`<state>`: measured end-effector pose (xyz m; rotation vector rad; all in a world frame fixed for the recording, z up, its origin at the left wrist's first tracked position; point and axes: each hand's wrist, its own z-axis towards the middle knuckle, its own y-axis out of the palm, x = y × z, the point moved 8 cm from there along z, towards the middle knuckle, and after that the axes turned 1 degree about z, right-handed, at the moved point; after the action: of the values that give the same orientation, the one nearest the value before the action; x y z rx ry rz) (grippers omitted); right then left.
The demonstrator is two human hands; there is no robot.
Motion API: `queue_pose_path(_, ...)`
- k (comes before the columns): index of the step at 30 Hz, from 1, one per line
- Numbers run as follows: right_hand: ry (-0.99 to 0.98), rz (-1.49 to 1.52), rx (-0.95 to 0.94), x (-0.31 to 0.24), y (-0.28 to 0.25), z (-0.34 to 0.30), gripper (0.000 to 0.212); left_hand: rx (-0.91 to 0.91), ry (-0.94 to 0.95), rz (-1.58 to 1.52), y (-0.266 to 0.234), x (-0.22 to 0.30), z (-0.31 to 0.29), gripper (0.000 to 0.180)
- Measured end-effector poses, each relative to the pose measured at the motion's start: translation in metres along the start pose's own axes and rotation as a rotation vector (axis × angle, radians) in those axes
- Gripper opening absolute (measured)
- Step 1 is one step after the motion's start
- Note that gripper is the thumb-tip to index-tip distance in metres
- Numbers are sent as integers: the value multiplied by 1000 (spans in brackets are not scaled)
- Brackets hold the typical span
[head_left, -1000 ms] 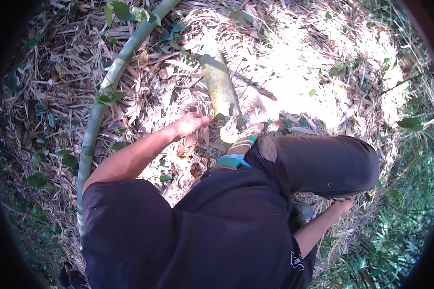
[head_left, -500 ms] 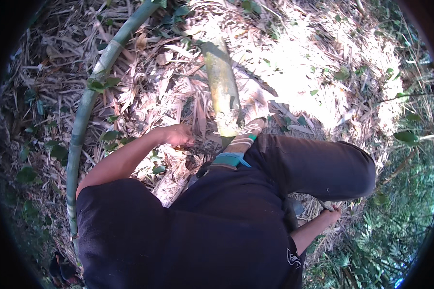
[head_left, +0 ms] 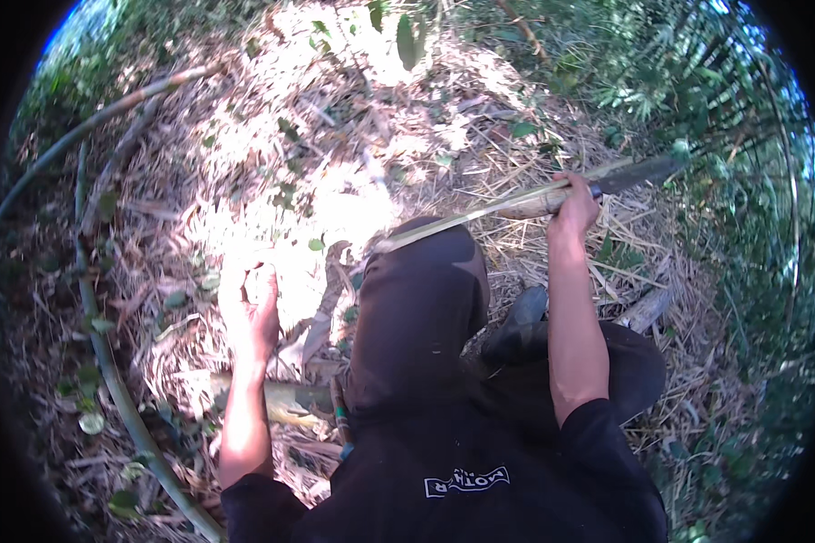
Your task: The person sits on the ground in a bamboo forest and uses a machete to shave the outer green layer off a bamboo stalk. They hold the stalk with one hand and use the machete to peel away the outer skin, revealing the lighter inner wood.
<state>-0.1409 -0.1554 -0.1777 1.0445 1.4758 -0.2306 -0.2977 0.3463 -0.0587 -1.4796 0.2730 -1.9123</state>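
Over the ground to the right, my right hand is closed round the pale wooden handle of a machete. Its dark blade points to the upper right. A long, pale green bamboo strip runs along the handle, apparently in the same grip, and its near end reaches over my raised knee. My left hand hovers in strong sunlight on the left, fingers curved and apart from the thumb, with nothing visible between them. Glare washes out part of those fingers. Beside my left forearm lies a thick bamboo piece.
A long green bamboo stem curves along the left, with another bent stem at the far left. Dry leaves and husks cover the ground. My bent knee stands in the middle, and green undergrowth fills the upper right.
The view has turned to the right. My right hand has come up from beside my leg, with the machete and bamboo strip now plainly visible. My left hand has moved forward and its fingers have spread.
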Motion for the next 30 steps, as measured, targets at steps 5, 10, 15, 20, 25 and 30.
queue_pose_path(5,-193,11,-137,-18,46,-19,15,-327,454,-48,110,112,79,18)
queue_pose_path(10,-172,63,-309,-5,83,-40,17,-734,290,-143,237,96,83,42)
queue_pose_path(15,-139,26,-465,7,98,-65,16,-770,243,-190,279,82,76,36)
queue_pose_path(20,-129,-219,-458,17,84,-60,12,-887,-17,-178,271,62,62,37)
queue_pose_path(25,-372,-575,-414,25,50,-71,18,-715,-234,-424,256,40,52,34)
queue_pose_path(30,-892,-952,-540,-19,70,-119,24,-626,-20,-294,243,46,55,37)
